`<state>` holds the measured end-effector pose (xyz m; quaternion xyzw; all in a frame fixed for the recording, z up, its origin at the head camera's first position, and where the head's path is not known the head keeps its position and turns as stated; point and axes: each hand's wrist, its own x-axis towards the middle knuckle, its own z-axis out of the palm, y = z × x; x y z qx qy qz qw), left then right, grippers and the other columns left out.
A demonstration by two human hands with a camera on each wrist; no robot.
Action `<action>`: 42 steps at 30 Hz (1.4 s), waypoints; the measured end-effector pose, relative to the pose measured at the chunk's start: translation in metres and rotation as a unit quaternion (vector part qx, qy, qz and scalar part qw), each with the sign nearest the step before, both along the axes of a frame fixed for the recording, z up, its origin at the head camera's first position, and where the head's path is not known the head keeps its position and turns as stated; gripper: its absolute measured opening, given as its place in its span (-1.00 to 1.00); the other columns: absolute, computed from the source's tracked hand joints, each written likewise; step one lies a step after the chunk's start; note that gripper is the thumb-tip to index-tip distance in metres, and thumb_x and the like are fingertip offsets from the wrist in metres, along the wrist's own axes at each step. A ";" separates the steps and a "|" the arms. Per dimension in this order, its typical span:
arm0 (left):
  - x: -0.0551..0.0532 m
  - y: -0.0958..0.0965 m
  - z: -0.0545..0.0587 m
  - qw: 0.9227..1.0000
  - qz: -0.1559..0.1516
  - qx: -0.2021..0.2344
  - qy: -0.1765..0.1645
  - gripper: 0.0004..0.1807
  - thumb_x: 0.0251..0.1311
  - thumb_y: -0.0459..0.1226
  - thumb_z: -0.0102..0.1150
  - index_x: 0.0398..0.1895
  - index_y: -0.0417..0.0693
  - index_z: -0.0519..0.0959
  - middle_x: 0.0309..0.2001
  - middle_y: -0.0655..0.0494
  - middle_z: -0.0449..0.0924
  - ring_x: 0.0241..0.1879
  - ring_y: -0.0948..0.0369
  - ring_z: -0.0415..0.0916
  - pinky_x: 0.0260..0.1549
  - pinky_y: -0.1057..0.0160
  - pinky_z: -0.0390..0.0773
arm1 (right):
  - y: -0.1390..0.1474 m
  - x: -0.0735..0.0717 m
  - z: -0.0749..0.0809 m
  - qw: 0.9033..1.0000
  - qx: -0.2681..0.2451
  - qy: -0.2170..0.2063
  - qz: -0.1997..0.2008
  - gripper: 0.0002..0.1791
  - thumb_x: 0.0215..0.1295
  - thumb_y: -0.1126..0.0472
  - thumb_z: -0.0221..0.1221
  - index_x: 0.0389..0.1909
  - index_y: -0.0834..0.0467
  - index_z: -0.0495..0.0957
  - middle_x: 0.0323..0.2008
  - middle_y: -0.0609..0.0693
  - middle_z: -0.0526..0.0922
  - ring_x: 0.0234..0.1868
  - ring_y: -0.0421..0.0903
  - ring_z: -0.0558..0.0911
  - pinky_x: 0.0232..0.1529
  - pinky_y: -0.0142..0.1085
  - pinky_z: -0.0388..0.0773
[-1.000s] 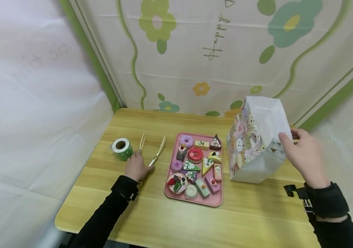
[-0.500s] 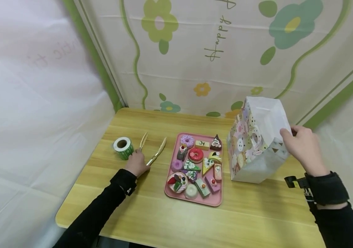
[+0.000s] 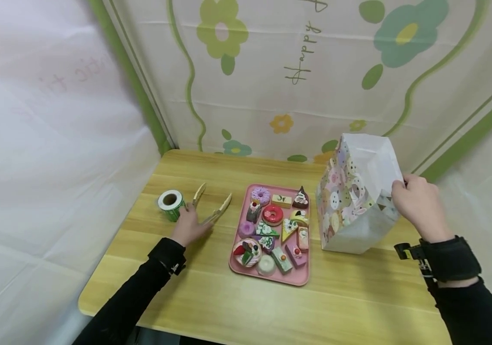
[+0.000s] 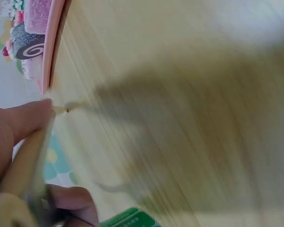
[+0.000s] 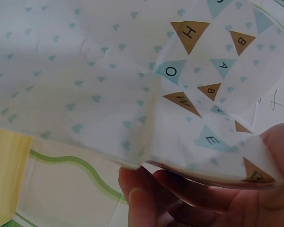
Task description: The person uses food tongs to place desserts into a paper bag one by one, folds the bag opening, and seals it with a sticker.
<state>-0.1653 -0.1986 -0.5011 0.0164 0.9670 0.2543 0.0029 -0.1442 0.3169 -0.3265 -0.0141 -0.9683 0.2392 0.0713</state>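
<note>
In the head view my left hand (image 3: pixel 190 226) holds a pair of golden tongs (image 3: pixel 220 209), thumb on one arm and fingers at the other. The tong arms are spread and point away from me; their rear end is hidden by the hand. The left wrist view shows the handle (image 4: pixel 26 165) close up between thumb and fingers. On the right, my right hand (image 3: pixel 420 206) pinches the top edge of a white paper bag (image 3: pixel 338 206) with cartoon animals. Its mouth is open and it stands upright. Small hearts and lettered pennants cover its side (image 5: pixel 94 66) in the right wrist view.
A pink tray (image 3: pixel 246 274) of toy cakes and doughnuts (image 3: pixel 272 216) lies between the hands. Beside my left fingers stands a roll of green labels (image 3: pixel 170 206). Behind the wooden table (image 3: pixel 211 302) hangs a flowered curtain (image 3: pixel 250 86).
My left hand has drawn back slightly to the left with the tongs, and their rear end has gone out of sight. The right hand keeps its hold on the bag edge.
</note>
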 end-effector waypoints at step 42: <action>0.040 0.041 0.035 0.987 -0.145 -0.041 0.050 -0.16 0.23 0.18 0.21 0.30 -0.32 0.40 -0.47 -0.06 0.51 -0.62 0.21 0.36 -0.62 0.23 0.37 | -0.001 0.003 0.001 1.000 0.004 -0.006 0.000 -0.55 0.51 0.18 -0.36 -0.37 0.34 0.41 -0.61 0.13 0.38 -0.61 0.07 0.35 -0.60 -0.16 0.25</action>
